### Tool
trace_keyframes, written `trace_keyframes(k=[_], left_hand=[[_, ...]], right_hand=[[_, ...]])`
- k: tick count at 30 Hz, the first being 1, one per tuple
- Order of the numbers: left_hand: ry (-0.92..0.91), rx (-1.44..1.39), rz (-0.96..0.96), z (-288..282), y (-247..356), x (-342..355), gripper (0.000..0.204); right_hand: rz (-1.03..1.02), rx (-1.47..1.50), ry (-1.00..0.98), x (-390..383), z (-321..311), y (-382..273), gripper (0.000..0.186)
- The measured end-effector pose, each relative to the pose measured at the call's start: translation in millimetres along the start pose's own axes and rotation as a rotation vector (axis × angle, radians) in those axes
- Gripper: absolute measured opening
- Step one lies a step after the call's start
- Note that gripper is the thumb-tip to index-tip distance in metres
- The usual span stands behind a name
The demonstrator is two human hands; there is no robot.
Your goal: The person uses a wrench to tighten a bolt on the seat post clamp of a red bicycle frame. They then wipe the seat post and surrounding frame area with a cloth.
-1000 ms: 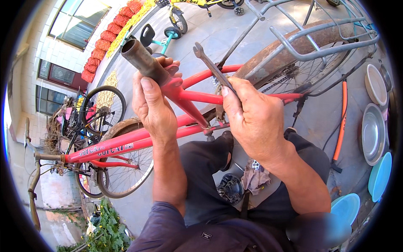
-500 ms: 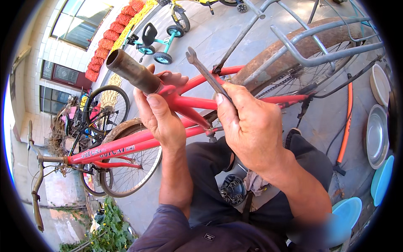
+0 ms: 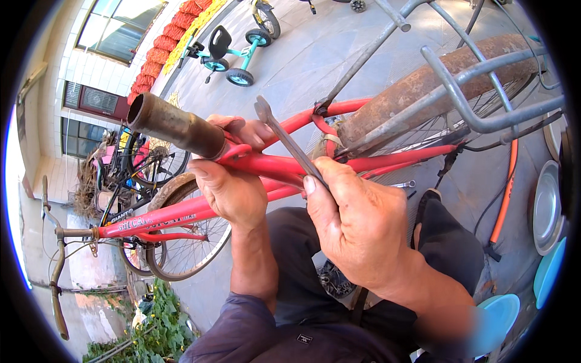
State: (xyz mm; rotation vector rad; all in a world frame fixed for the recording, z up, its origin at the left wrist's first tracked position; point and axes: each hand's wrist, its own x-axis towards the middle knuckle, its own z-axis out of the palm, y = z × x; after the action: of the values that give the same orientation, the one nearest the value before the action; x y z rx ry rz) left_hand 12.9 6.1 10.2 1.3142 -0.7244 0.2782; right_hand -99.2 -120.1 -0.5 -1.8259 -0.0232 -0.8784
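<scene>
A red bicycle frame lies across in front of me, its handlebar at the left. My left hand is wrapped round the frame just below a rusty metal seat tube, thumb on the near side and fingers on the far side. In my right hand is an open-end wrench, gripped between thumb and fingers. Its forked end points up and left, close to the seat tube and apparently clear of it. What lies under my left palm is hidden.
The rear rack and rusty rear mudguard reach out at the upper right. An orange tube, a metal basin and a blue basin are at the right. A small tricycle stands beyond the frame.
The seat tube has moved left and slightly down in the picture. My right hand and the wrench have come a little lower and left. Both hands keep their holds.
</scene>
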Motion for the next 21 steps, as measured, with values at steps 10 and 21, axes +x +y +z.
trace_keyframes(k=[10, 21], left_hand=[[0.024, 0.003, -0.015, 3.5, 0.3, 1.0, 0.080], [0.058, -0.087, 0.010, 4.6, -5.0, -1.5, 0.083]], right_hand=[[0.054, 0.071, 0.027, 0.4, 2.6, 4.3, 0.023], [0.093, 0.087, 0.041, -2.3, 2.5, 6.5, 0.018]])
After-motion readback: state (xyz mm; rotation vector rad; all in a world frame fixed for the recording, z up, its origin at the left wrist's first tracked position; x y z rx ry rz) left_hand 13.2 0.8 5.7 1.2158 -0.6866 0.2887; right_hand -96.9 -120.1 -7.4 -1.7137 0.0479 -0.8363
